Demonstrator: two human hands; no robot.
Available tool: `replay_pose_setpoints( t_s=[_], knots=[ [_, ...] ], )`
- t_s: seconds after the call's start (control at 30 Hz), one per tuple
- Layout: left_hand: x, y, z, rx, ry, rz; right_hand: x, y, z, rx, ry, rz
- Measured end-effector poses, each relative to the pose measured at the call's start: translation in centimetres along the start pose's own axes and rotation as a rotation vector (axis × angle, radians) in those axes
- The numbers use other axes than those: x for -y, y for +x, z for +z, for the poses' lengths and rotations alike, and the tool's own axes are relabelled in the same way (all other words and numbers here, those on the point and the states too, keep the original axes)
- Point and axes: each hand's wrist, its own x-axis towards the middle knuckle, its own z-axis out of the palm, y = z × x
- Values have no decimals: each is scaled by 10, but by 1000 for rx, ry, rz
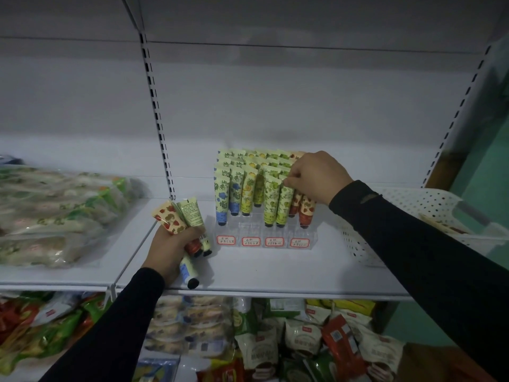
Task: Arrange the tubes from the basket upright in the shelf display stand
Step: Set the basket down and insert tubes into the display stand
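Clear tiered display stand [265,238] on white shelf [275,268], four red-framed labels along its front. Tubes stand cap-down in rows: cream bodies, blue, yellow, green and red fruit prints, dark caps. Right hand [316,176], grip narrow, pinches top crimp of a green-print tube [283,204] in the stand's front row. Left hand [172,248], left of stand, grip wrapped round a bunch of tubes [181,216]. White perforated basket [399,205] right of stand.
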Motion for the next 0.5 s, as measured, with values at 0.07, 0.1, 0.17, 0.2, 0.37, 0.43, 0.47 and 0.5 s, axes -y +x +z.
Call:
replay_pose_setpoints(
  t_s=[0.07, 0.1, 0.17, 0.2, 0.37, 0.43, 0.47, 0.5],
  knots=[
    [0, 1, -1, -2, 13, -3, 0, -1, 1, -6, -3, -2],
    [0, 1, -1, -3, 19, -3, 0, -2, 1, -17, -8, -1],
    [0, 0, -1, -3, 20, 1, 1, -4, 1, -57, 0, 2],
    [0, 0, -1, -3, 19, 2, 1, -6, 1, -80, 23, 5],
    [-1, -2, 2, -12, 33, 7, 0, -9, -5, -154, 204, 29],
    [-1, -2, 2, -13, 21, 2, -3, -10, -8, -174, 243, 52],
    [-2, -2, 2, -13, 12, -1, -5, -11, -10, -194, 245, 69],
    [-3, -2, 2, -14, 4, -4, -6, -11, -12, -216, 241, 86]
  ],
)
